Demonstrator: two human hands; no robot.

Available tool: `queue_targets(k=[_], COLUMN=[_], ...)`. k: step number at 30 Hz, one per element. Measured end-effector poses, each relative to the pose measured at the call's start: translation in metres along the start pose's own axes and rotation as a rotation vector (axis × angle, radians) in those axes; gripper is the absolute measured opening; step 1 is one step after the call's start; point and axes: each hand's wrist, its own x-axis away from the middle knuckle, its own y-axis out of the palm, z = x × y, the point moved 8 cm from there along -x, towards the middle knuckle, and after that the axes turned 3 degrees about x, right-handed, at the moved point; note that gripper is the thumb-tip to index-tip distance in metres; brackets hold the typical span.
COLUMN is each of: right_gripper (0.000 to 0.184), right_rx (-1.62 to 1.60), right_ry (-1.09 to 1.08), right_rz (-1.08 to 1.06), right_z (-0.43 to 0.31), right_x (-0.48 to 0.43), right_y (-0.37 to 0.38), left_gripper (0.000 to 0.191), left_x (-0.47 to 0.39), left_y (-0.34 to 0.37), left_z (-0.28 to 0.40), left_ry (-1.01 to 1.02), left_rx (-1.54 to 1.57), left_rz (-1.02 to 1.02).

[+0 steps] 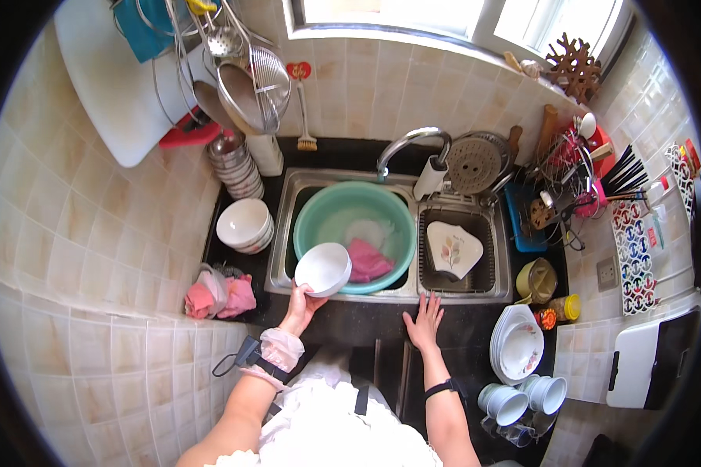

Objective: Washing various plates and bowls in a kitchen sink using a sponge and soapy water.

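Note:
My left hand (302, 307) grips a white bowl (323, 269) by its lower side, tilted over the near rim of a green plastic basin (406, 257). The basin sits in the larger bowl of a stainless steel sink (280, 281) and holds cloudy water. A pink cloth (369, 260) lies in that water, partly behind the white bowl. My right hand (426, 321) rests with spread fingers on the black countertop (362, 315) at the sink's front edge. Beyond it, a white dish with a leaf pattern (454, 250) leans in the smaller sink bowl.
Stacked bowls (245, 225) and pink cloths (236, 295) stand at the left. The faucet (415, 135) arches behind the basin. Plates (517, 344), cups (503, 404) and jars (536, 280) line the right counter. Strainers (254, 87) and a white cutting board (111, 87) hang at upper left.

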Motion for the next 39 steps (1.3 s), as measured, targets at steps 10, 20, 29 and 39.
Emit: queue_targets(k=[10,20,29,39], right_gripper=[0.08,0.086,0.083,0.081], right_rx=[0.037,0.026,0.047,0.09], right_ry=[-0.02,-0.076,-0.116,-0.139], right_rz=[-0.017,-0.062,-0.021,0.04], right_z=[0.004,0.016,0.01,0.012], right_x=[0.0,0.005,0.005,0.008], right_y=[0.003,0.007,0.006,0.008], left_gripper=[0.042,0.047,0.057,0.048], left_x=[0.099,0.156,0.194,0.239], left_y=[-0.048,-0.069,-0.2,-0.295], left_z=[-0.019,-0.057,-0.13,-0.184], left_ry=[-0.036,0.016,0.095,-0.021], left_rx=[-0.119,-0.058,-0.03,-0.049], left_rz=[0.05,0.161,0.524,0.688])
